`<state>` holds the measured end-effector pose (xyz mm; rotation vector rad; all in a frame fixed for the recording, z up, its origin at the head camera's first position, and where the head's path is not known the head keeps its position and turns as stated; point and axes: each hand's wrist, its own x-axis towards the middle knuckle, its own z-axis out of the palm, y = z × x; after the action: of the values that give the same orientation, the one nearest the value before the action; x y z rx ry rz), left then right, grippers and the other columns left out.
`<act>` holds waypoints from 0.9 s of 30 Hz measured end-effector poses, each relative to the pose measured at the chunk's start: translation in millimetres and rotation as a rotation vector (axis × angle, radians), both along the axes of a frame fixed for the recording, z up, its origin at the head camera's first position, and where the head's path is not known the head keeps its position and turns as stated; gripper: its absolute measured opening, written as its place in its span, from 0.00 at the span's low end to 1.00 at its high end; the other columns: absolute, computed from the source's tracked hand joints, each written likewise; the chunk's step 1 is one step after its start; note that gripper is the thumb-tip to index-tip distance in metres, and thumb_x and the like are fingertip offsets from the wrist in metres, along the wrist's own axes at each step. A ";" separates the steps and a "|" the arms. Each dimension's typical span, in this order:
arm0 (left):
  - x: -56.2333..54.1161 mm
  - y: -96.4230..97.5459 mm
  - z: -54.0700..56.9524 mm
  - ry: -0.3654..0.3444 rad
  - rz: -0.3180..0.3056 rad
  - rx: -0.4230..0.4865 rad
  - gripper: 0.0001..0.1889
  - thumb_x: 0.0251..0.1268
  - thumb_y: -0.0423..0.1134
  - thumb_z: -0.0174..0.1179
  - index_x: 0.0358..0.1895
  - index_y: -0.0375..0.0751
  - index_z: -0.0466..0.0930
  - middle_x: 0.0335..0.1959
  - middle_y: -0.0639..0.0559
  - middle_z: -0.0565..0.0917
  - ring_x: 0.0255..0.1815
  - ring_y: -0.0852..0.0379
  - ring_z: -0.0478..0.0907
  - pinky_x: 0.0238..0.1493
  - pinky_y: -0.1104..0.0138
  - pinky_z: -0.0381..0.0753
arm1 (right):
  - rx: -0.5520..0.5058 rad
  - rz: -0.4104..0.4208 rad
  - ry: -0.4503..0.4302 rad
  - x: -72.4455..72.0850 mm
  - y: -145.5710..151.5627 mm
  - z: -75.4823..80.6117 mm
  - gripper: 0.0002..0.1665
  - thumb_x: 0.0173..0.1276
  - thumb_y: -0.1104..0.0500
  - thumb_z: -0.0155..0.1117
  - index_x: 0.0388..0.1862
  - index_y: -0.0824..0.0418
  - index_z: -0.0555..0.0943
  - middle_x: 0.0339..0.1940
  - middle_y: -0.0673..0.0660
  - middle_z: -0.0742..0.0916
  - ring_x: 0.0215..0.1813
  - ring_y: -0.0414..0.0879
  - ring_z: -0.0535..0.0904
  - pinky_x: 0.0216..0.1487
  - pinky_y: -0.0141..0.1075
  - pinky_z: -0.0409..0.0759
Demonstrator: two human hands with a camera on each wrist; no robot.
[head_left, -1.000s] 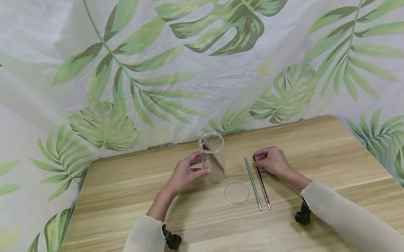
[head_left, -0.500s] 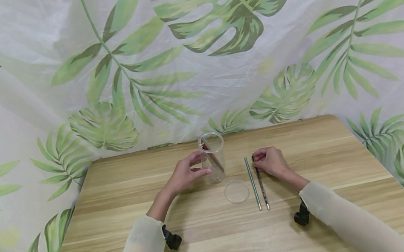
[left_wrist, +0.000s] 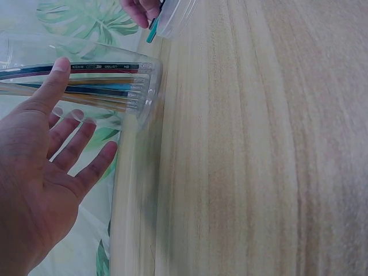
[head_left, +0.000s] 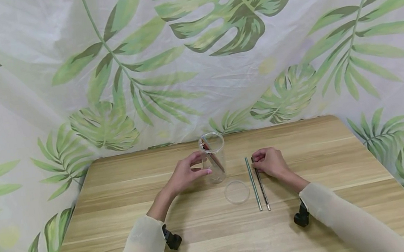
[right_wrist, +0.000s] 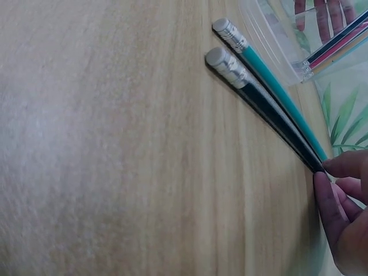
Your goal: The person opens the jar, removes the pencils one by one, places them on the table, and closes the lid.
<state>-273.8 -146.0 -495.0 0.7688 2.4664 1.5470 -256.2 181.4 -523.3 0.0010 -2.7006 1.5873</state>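
Leaf-print cloth (head_left: 218,76) behind, wood-grain worktop (head_left: 218,240) below. Head view: left hand (head_left: 182,174) curved loosely round upright clear cup (head_left: 222,159), pencils (head_left: 213,157) inside; right hand (head_left: 271,162) pinches far end of black pencil (head_left: 261,186), lying just beside teal pencil (head_left: 253,184). Clear lid (head_left: 236,191) flat, nearer than cup. Far edge close behind cup; plenty of open worktop nearer. Left wrist view: thumb against cup, other fingers spread; loose hold, so a knock might tip it. Right wrist view: fingertip pinch at one end, could slip or roll teal pencil.
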 end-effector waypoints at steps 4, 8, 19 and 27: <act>-3.3 -2.7 -4.9 -0.005 -0.004 0.015 0.34 0.65 0.36 0.76 0.72 0.33 0.74 0.69 0.35 0.81 0.70 0.38 0.79 0.64 0.47 0.85 | 0.012 0.014 0.009 0.5 -0.8 0.5 0.14 0.62 0.72 0.76 0.47 0.73 0.87 0.36 0.62 0.91 0.31 0.40 0.87 0.30 0.30 0.89; -3.1 -2.0 -5.2 0.014 0.000 0.004 0.32 0.66 0.34 0.75 0.71 0.31 0.74 0.68 0.33 0.81 0.68 0.36 0.80 0.63 0.46 0.85 | 0.004 0.015 0.009 0.2 -0.8 -0.5 0.13 0.63 0.72 0.76 0.47 0.74 0.87 0.36 0.63 0.91 0.31 0.41 0.88 0.31 0.31 0.89; -4.1 -2.5 -5.3 -0.010 -0.010 0.024 0.34 0.63 0.34 0.77 0.71 0.32 0.74 0.69 0.34 0.81 0.69 0.38 0.80 0.64 0.49 0.85 | 0.089 0.054 0.104 1.4 -0.7 11.2 0.14 0.65 0.69 0.77 0.49 0.72 0.88 0.40 0.63 0.92 0.39 0.51 0.90 0.36 0.29 0.87; -4.2 -3.7 -4.6 -0.002 -0.008 0.000 0.34 0.64 0.38 0.77 0.72 0.35 0.74 0.69 0.36 0.81 0.69 0.40 0.80 0.64 0.49 0.85 | 0.085 0.116 0.220 1.3 -0.6 35.8 0.13 0.68 0.66 0.76 0.50 0.68 0.89 0.46 0.64 0.93 0.48 0.56 0.90 0.45 0.35 0.89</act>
<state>-278.0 -149.7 -499.6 0.7763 2.4591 1.5440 -254.9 180.8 -487.5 0.3180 -2.6356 1.4021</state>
